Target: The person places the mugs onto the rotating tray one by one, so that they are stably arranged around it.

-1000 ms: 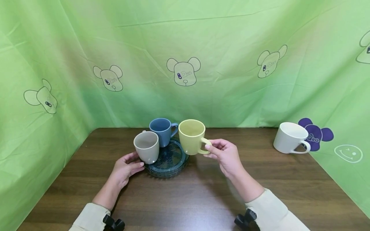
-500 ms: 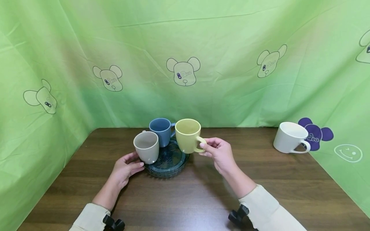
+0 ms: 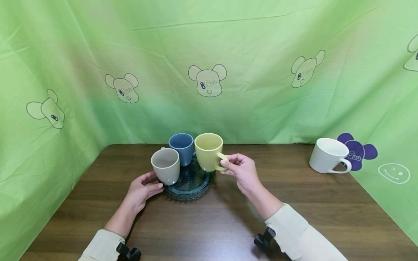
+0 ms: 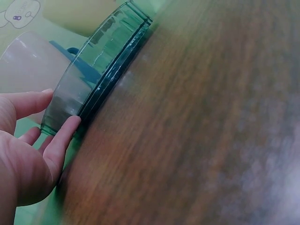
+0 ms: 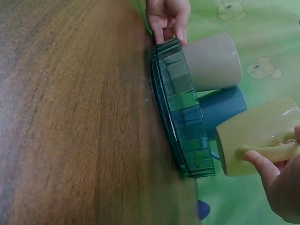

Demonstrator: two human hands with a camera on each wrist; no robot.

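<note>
Right hand (image 3: 240,170): reaching in from the right of the glass tray (image 3: 189,185), pinching the yellow mug (image 3: 208,155) by its handle, upright above tray's rear right. Step, presumably: placing it; next calls for lowering, then release.
Left hand (image 3: 139,192): fingers extended, touching tray's left edge.
Grey mug (image 3: 165,168), blue mug (image 3: 183,148): on tray.
White mug (image 3: 328,158): well right of tray.
</note>
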